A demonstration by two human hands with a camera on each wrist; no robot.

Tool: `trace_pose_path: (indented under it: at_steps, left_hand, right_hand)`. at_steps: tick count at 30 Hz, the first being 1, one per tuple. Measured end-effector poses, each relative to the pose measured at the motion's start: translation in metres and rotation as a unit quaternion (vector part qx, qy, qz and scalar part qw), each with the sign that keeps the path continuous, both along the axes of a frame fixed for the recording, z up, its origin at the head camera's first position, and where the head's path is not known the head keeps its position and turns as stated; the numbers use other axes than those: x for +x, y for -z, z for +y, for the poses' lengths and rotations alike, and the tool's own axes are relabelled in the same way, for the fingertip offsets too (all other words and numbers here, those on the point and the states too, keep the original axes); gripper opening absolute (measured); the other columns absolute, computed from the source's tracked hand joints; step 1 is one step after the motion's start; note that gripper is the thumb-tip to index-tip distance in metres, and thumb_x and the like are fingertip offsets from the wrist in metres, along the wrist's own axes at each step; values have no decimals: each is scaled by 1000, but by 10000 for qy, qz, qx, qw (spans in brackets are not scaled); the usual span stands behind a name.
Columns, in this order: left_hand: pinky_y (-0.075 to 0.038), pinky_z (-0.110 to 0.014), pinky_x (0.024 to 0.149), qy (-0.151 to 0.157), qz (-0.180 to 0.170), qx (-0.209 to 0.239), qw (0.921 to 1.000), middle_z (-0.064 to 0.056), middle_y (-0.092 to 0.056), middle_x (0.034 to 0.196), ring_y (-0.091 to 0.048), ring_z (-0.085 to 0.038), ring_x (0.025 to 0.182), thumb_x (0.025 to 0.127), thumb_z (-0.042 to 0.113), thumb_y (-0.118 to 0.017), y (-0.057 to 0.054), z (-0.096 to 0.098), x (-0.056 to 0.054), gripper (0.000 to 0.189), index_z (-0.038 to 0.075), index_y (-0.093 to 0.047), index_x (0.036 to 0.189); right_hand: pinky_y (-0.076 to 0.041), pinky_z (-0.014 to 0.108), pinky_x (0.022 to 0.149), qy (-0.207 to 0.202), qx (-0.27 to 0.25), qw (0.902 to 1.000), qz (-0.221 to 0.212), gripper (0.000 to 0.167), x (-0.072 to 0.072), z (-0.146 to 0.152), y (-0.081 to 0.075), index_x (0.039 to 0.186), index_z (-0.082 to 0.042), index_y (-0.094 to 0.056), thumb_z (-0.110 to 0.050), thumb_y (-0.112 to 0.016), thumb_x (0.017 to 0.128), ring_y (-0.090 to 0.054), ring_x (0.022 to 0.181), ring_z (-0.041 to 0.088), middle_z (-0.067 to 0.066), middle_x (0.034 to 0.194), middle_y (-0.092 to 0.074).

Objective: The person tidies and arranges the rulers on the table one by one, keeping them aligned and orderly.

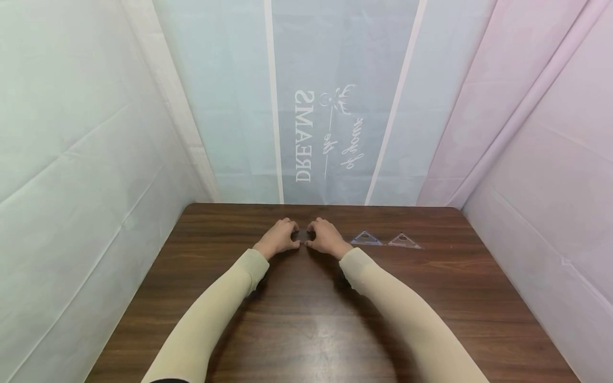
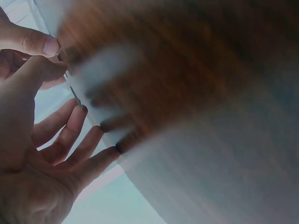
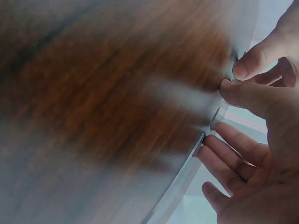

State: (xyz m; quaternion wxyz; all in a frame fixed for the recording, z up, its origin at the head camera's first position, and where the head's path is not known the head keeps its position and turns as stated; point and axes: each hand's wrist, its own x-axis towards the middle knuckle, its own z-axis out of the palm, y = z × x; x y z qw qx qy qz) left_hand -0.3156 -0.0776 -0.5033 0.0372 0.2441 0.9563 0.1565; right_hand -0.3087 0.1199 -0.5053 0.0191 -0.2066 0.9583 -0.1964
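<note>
Pale cream sleeves (image 1: 201, 319); bare left hand (image 1: 280, 238) and right hand (image 1: 328, 238), half-curled, grip opposite sides of a thin transparent flat piece (image 1: 303, 235) near the brown wood-grain table's (image 1: 306, 308) far edge (probably light, stiff, slippery; best held edgewise).

The left hand (image 2: 23, 149) holds a thin clear piece (image 2: 73, 89), seen edge-on, between thumb and fingertip, its other fingers spread just below the grip. The right hand (image 2: 21, 39) comes in just above the grip, its thumb near the left thumb. Right of the grip stretches a blurred, glossy brown tabletop (image 2: 187, 70) mirroring the fingers; behind the grip lies a pale backdrop (image 2: 103, 205).
</note>
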Motion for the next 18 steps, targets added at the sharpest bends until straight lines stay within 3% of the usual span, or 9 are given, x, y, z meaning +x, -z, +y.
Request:
trace_pose_path:
  at_steps: [7, 14, 18]
  left_hand:
    - [-57, -47, 96, -93, 43, 11, 9999, -11, -63, 130, -62, -27, 119, 100, 29, -79, -2, -4, 6, 41, 6, -69, 132]
    - [-60, -46, 92, -125, 517, -401, 9978, -7, -66, 126, -64, -26, 118, 99, 39, -79, -2, -9, 9, 41, 13, -71, 130]
    - [-59, -44, 92, -31, 692, -354, 9970, -7, -68, 124, -65, -27, 116, 98, 40, -81, -1, -13, 11, 42, 13, -71, 129]
  right_hand:
    - [-48, 49, 110, -57, 30, 10000, 68, 44, 2, -1, 0, 131, -2, -70, -26, -84, 97, -64, 119, 33, 14, 125, -67]
    - [-39, 53, 118, -92, 83, 9997, 189, 44, 7, -4, -3, 131, -3, -70, -28, -83, 97, -62, 123, 33, 12, 125, -69]
    - [-39, 53, 118, -87, 45, 9998, 152, 45, 11, -4, -5, 133, -4, -70, -28, -83, 97, -62, 124, 33, 12, 127, -70]
